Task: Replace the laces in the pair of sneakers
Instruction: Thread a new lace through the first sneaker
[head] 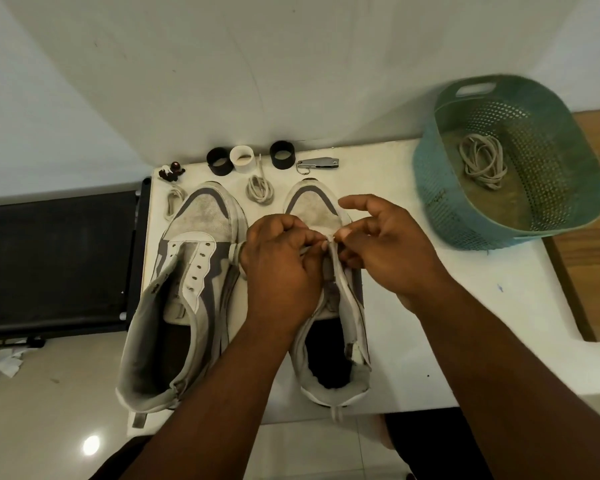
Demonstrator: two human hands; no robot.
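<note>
Two worn grey-and-white sneakers stand side by side on the white table point(430, 306), toes pointing away from me. The left sneaker point(187, 271) has bare eyelets and no lace. Over the front eyelets of the right sneaker point(329, 344), my left hand point(281, 268) and my right hand point(385, 247) meet. Both pinch a pale lace point(330, 242) at the shoe's lowest eyelets; my hands hide most of the lace. A coiled lace point(260, 189) lies between the toes, and another lace point(172, 199) lies left of the left sneaker.
A teal perforated basket point(551, 209) with a bundle of old laces point(482, 161) sits at the table's right. Along the far edge stand two black rings point(219, 161), a white ring point(242, 158), a nail clipper point(321, 163) and a small figurine point(169, 172). A black mesh panel point(56, 265) lies left.
</note>
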